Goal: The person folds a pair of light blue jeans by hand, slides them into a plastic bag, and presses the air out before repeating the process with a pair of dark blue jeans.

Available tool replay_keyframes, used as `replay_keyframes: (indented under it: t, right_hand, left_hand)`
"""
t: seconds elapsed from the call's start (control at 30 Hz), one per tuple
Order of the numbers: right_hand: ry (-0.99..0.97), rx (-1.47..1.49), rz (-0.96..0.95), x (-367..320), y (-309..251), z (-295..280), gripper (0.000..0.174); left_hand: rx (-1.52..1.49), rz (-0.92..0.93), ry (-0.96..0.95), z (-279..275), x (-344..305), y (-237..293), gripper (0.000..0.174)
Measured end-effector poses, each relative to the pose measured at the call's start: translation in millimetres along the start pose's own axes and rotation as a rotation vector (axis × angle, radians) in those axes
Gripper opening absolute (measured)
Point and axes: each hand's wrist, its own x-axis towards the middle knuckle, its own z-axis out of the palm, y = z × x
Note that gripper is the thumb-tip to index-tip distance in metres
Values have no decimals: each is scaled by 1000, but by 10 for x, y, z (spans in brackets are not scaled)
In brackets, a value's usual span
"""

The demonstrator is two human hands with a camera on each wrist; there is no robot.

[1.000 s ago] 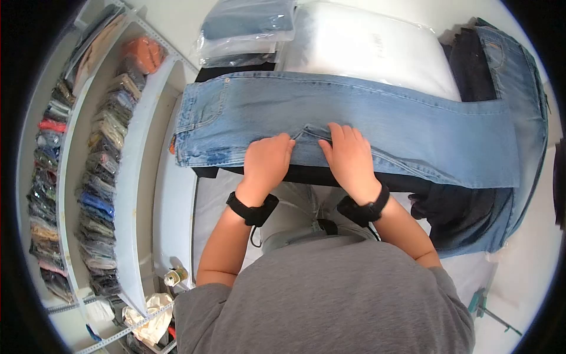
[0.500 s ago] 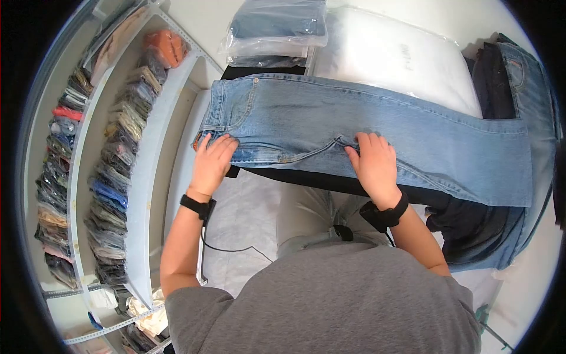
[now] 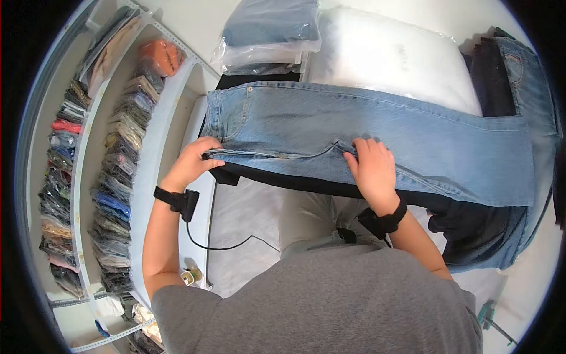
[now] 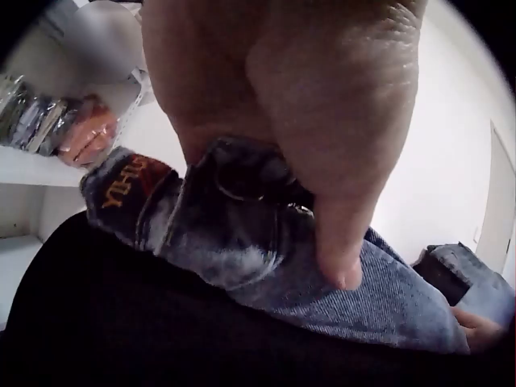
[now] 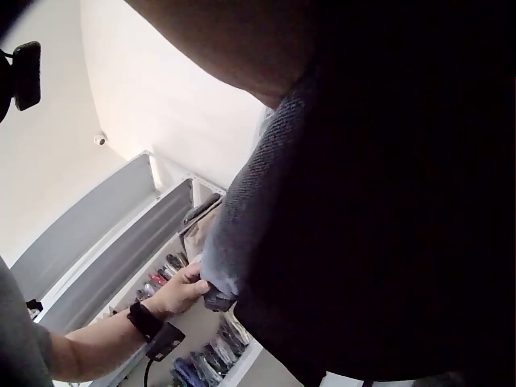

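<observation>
Light blue jeans (image 3: pixel 295 112) lie folded lengthwise across a black surface, waistband at the left. My left hand (image 3: pixel 193 162) grips their near edge by the waistband, thumb on the near side and fingers over the top. In the left wrist view the thumb of the left hand (image 4: pixel 322 145) presses the denim (image 4: pixel 363 298) beside a waistband with orange lettering (image 4: pixel 133 184). Around the crotch seam, my right hand (image 3: pixel 375 174) rests on the denim with its fingers extended, the thumb by a raised fold. The right wrist view shows little of this hand.
Shelves (image 3: pixel 127 171) of bagged garments stand at the left. Behind the jeans lie a bagged blue garment (image 3: pixel 265 26) and a large white plastic package (image 3: pixel 389 59). More jeans (image 3: pixel 539 88) and dark cloth (image 3: pixel 477 224) hang at the right. A black cable (image 3: pixel 221 248) trails from the left wrist.
My left hand has moved left from the middle of the jeans to the waistband end and now grips the edge there. The right hand has shifted slightly right in view, staying near the crotch fold.
</observation>
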Motion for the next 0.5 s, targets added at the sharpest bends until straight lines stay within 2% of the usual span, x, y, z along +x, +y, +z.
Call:
replay_keyframes:
  t: [0.03,0.07,0.1,0.23,0.3,0.33,0.4,0.43,0.5]
  right_hand:
    - [-4,9,0,4,-4,-11,27]
    - [-29,25,13,8,-3,-26,26]
    - [-53,38,26,7,-2,-27,25]
    - [-30,44,24,13,12,-17,24]
    - [-40,57,46,23,1,-30,24]
    - [-39,54,50,28,4,-25,24]
    - [-34,56,42,28,9,-1,24]
    - [-36,58,40,30,12,7,24]
    - [24,33,7,33,17,30,24]
  left_hand:
    - [-67,74,63,18,-27,-45,33]
    - [-13,119,88,37,-38,-85,30]
    - [-13,115,85,41,-24,-98,30]
    - [14,67,86,80,137,-166,26]
    - [43,-114,171,123,218,-128,32]
    - [43,-110,170,136,228,-174,32]
    - [291,52,212,171,195,-275,38]
    - [291,48,212,178,152,-292,38]
    - [431,224,296,177,7,-288,43]
